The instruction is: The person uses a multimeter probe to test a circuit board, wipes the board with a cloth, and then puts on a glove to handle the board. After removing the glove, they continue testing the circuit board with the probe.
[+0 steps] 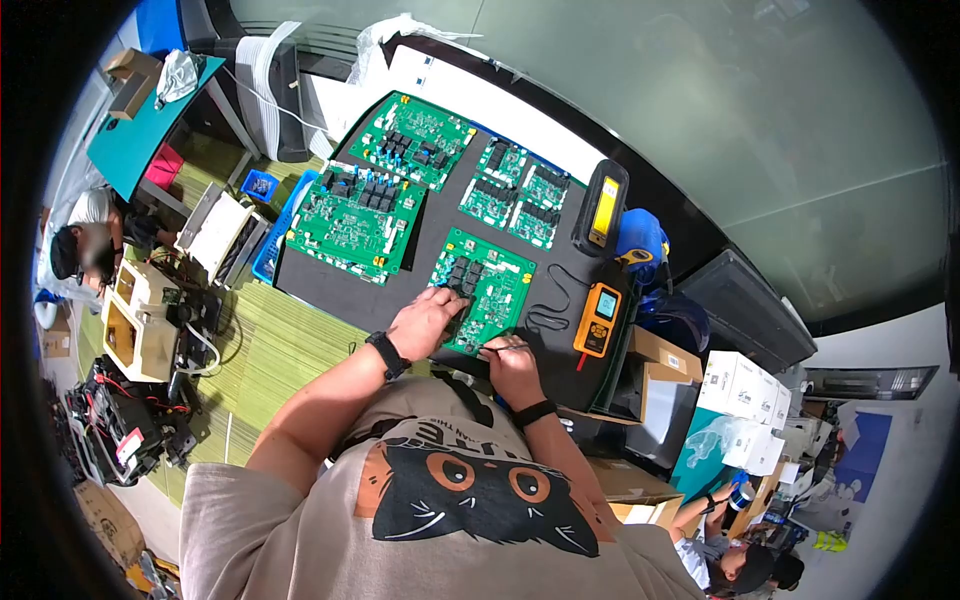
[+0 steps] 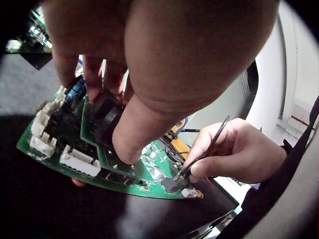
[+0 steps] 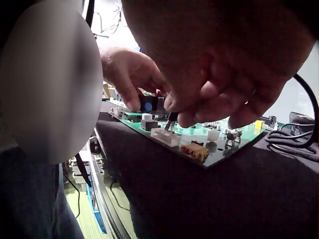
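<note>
A green circuit board lies at the front edge of the dark-topped table. My left hand grips it at the black block components, thumb on one side and fingers on the other. In my right hand are thin black tweezers, pinched between thumb and fingers. Their tip is down at the board's near corner, right at a white connector in the right wrist view. A yellow connector sits beside it on the corner.
Larger green boards lie to the left, with several small boards behind. An orange handheld meter with a black cable lies to the right, near a black-and-yellow device. A cardboard box stands beyond the right edge.
</note>
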`<state>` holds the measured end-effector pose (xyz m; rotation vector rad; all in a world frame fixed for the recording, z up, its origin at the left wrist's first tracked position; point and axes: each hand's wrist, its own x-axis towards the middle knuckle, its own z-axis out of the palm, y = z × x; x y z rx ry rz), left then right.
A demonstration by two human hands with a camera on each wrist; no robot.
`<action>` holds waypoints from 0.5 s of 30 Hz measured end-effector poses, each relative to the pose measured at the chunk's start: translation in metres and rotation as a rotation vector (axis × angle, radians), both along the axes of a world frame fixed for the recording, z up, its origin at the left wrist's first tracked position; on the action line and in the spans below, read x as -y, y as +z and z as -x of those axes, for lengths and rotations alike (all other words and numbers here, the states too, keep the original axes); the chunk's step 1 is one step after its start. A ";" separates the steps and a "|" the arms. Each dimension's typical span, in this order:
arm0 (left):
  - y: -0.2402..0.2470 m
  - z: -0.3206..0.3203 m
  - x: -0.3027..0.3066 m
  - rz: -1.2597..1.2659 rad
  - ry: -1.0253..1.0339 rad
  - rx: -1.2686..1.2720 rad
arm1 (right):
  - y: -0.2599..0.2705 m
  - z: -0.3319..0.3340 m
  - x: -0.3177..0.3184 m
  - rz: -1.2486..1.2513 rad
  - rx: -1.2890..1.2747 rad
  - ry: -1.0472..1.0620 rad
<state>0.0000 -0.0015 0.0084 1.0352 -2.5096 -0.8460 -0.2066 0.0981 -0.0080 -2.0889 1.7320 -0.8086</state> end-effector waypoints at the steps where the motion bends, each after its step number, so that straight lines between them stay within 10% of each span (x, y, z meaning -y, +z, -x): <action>1: 0.000 0.000 0.000 0.000 0.002 -0.001 | 0.000 0.000 0.000 0.009 0.004 0.004; 15: 0.000 0.000 0.000 0.030 0.007 -0.017 | 0.007 -0.005 0.006 -0.076 -0.100 0.060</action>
